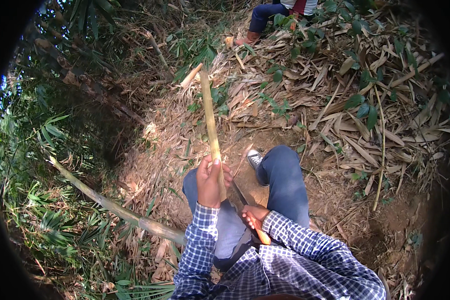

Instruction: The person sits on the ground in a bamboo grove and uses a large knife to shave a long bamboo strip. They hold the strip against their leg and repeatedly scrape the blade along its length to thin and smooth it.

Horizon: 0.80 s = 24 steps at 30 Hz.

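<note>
My left hand (213,181) is closed around the lower part of a long split bamboo piece (209,110), which points up and away in front of me. The bamboo's lower end comes down over my left thigh. In my right hand (255,216), close to my waist, is a knife with an orange handle (263,237). Its dark, narrow blade (240,193) slants up and left, beside the bamboo's lower end. Whether the blade touches the bamboo I cannot tell.
A thick bamboo pole (117,209) lies slanting at my left, its near end by my left arm. Dry leaves (345,130) cover the slope ahead and right. Another person's boot (248,39) and jeans show at the top. Green foliage (55,225) fills the left side.
</note>
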### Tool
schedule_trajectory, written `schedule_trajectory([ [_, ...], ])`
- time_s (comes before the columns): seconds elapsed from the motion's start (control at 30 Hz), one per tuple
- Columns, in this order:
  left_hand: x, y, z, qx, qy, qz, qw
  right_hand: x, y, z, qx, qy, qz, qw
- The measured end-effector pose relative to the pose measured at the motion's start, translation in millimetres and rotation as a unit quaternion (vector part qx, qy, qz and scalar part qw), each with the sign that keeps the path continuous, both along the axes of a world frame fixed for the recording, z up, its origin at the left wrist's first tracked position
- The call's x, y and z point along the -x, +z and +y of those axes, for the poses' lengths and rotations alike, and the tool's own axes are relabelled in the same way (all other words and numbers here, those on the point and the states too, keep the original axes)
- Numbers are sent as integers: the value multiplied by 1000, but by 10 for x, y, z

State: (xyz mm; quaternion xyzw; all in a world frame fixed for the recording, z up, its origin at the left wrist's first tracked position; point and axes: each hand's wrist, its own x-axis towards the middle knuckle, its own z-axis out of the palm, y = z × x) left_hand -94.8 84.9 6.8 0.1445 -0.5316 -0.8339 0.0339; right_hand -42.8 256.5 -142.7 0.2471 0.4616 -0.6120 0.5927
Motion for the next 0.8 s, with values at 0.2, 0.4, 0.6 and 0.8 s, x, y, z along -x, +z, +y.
schedule_trajectory([
  [0.2,-107,-270,-68,34,20,-45,998,-6,5,1,-12,-11,11,1000],
  [0.4,-270,-667,-192,21,35,-95,995,39,-56,35,1,-8,2,1000],
  [0.6,-516,-787,-238,9,47,-103,994,25,76,37,-20,-19,4,1000],
  [0.8,-776,-788,183,-26,24,-149,988,59,481,92,-19,-124,98,987],
])
